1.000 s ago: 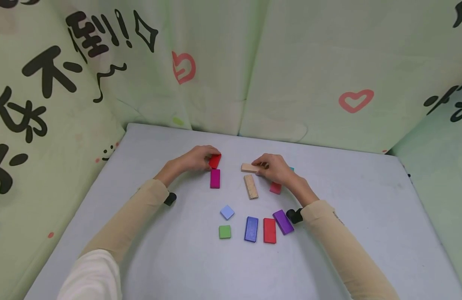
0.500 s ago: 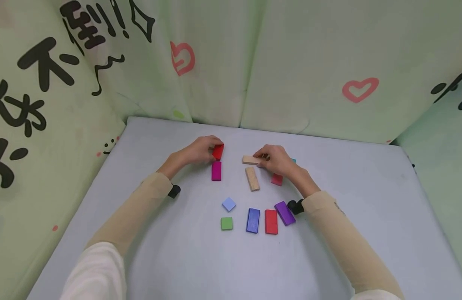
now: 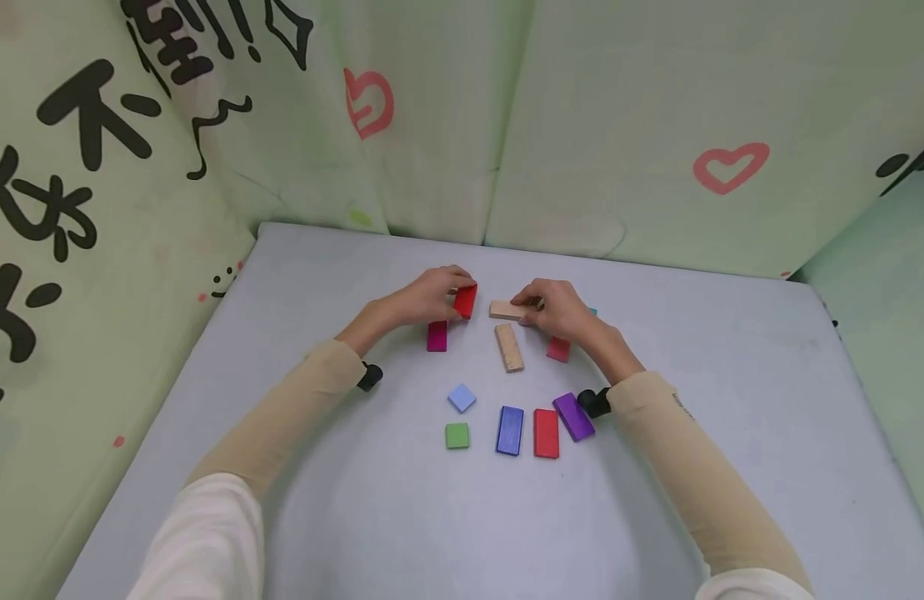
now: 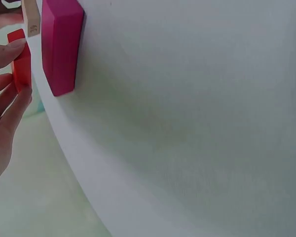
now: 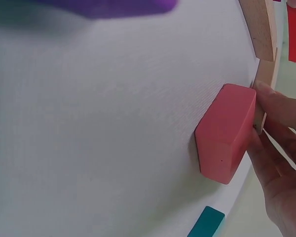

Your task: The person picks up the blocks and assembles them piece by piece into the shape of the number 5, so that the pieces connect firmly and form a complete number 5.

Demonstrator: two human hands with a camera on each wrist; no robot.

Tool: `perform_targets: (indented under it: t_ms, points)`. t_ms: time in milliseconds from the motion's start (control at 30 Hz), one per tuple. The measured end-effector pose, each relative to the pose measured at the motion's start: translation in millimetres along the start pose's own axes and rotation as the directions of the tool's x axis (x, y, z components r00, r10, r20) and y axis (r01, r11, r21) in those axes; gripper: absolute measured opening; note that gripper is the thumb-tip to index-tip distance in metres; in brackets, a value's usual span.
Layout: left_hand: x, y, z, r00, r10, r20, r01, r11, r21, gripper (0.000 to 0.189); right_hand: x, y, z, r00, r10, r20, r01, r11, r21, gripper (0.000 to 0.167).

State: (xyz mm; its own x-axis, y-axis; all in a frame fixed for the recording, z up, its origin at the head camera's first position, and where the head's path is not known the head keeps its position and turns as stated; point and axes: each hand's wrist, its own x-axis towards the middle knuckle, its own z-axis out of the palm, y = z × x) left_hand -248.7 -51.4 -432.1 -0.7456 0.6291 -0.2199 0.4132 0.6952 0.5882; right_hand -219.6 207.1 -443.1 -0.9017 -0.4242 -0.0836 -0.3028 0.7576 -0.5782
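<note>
My left hand point(image 3: 427, 297) pinches a red block point(image 3: 466, 301) between thumb and fingers, to the left of the far wooden block. In the left wrist view the same red block point(image 4: 21, 64) shows between the fingertips. A magenta block point(image 3: 437, 337) lies just below that hand. My right hand point(image 3: 557, 310) pinches one end of a plain wooden block point(image 3: 504, 310), which lies crosswise on the table. A second wooden block point(image 3: 509, 347) lies nearer, at a slant. Close under the right wrist is a pinkish-red block point(image 5: 226, 131).
A teal block point(image 5: 207, 223) lies beyond the right wrist. Nearer on the table point(image 3: 372, 508) lie a light blue block point(image 3: 462, 397), a green block point(image 3: 457, 436), a blue block point(image 3: 510, 431), a red block point(image 3: 546, 433) and a purple block point(image 3: 574, 417). A printed curtain point(image 3: 596, 125) hangs behind.
My left hand has carried the red block rightward, from above the magenta block toward the far wooden block. The right hand keeps its hold on the wooden block. The head view has tilted slightly.
</note>
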Motion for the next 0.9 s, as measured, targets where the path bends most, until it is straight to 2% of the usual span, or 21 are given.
perform_targets:
  t_ms: [333,567,900]
  points:
    - [6.5,5.9,13.7,0.999,0.01,0.032,-0.01,1.0,0.027,0.06,1.0,0,0,1.0,0.003,0.004,-0.002,1.0,-0.006,0.028]
    - [7.5,10.0,18.1,0.999,0.038,0.038,-0.04,0.998,0.042,0.061,2.1,1,0,1.0,0.007,0.011,-0.007,1.0,0.0,0.027]
    - [8.5,14.4,23.7,0.998,0.035,0.052,-0.037,0.998,0.045,0.061,1.9,1,0,1.0,0.02,0.015,-0.02,1.0,0.011,0.028]
